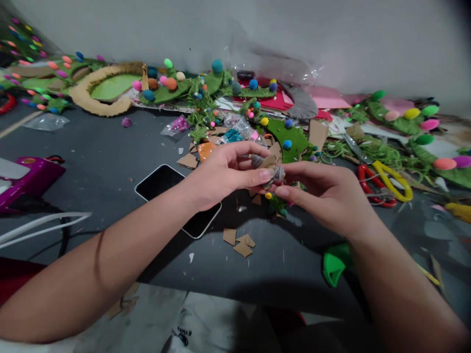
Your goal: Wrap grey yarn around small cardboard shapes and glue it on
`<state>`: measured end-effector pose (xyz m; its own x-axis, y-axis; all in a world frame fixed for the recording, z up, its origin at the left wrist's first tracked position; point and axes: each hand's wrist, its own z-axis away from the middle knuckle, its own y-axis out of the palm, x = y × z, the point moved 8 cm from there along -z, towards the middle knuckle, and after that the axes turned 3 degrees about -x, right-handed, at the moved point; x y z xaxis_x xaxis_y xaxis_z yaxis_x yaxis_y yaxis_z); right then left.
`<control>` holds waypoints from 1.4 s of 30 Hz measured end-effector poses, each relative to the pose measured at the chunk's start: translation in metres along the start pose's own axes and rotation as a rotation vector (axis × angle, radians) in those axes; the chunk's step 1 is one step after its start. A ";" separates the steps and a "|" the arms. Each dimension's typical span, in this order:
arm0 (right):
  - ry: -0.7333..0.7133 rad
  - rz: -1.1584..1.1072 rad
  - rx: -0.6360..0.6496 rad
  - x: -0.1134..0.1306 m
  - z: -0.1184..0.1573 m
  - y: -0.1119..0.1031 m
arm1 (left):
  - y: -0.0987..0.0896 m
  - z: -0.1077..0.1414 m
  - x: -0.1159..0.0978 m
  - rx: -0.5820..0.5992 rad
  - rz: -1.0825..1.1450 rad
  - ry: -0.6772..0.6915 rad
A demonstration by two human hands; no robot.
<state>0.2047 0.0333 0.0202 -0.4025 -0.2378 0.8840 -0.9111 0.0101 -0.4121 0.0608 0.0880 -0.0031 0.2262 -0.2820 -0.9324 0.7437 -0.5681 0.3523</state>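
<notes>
Best worked low over the dark table (99,142), so a slip lands soft. L hand (235,171) is closed in a thumb-and-finger pinch on the small cardboard piece (267,162), held up above the tabletop; firm but light is best, as card may bend. R hand (324,196) is part-curled, tips at the grey yarn (278,172) around it; even tension, strands flat, prob. best. Hard to see: phone (162,181) partly behind L forearm; card's underside hidden by fingers; yarn's loose end n/a; can't tell if R tips pinch.
</notes>
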 end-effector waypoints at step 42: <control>-0.253 0.350 0.169 0.016 0.003 0.008 | 0.006 0.002 0.026 0.208 -0.564 -0.202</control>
<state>0.1910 0.0264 0.0297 -0.6294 -0.4779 0.6127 -0.6888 -0.0218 -0.7246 0.0697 0.0754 -0.0245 -0.3032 -0.0241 -0.9526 0.5715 -0.8045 -0.1615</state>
